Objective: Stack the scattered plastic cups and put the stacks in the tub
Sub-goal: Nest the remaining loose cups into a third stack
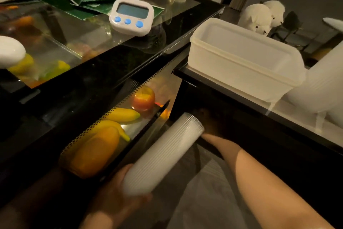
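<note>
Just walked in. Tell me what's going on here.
A person is gathering plastic cups. The left hand grips a long stack of cups by its base, held low beside the black table. The right arm reaches into the dark space under the table; its hand is hidden. The white tub sits on the tabletop, apparently empty, with another cup stack lying beside it.

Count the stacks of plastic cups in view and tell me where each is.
2. One long translucent white cup stack is in the left hand; another lies beside the white plastic tub. More may be hidden.
</note>
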Tool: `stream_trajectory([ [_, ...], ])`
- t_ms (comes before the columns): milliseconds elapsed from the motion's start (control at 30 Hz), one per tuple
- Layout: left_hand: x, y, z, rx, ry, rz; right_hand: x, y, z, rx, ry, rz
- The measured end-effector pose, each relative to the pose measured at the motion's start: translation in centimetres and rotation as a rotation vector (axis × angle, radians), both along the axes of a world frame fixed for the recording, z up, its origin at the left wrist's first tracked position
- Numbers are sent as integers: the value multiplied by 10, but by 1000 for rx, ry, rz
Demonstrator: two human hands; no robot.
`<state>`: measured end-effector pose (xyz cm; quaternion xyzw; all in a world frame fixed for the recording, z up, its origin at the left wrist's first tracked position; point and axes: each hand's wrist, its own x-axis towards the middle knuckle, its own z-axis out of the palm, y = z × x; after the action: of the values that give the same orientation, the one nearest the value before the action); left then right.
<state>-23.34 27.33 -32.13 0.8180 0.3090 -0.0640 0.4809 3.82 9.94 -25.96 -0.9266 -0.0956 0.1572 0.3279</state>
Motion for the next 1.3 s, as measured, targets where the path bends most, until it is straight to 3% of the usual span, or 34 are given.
stream_trajectory([
  [67,6,1,15,17,44,-60,-7,-25,9,-31,-36,32],
  [200,5,-2,20,42,81,-108,-17,-81,18,259,42,-170],
  [367,7,-6,36,9,34,-151,-29,-126,39,634,390,-112],
  [433,10,-9,49,57,34,-192,-30,-135,42,570,461,-59],
  [500,15,-10,50,119,58,-268,-31,-142,45,505,415,-39],
  [633,18,-19,54,87,65,-327,-33,-154,48,463,378,-50],
  [800,25,-32,67,57,83,-371,-51,-141,48,441,426,104],
  [1033,28,-35,68,50,58,-294,-60,-119,39,538,471,-133],
  [1100,30,-36,66,45,59,-261,-40,-111,33,405,313,-323],
  [1167,32,-35,67,15,71,-196,-26,-104,25,129,157,-304],
  [1300,30,-25,73,14,37,-99,-6,-96,-26,-28,312,-136],
])
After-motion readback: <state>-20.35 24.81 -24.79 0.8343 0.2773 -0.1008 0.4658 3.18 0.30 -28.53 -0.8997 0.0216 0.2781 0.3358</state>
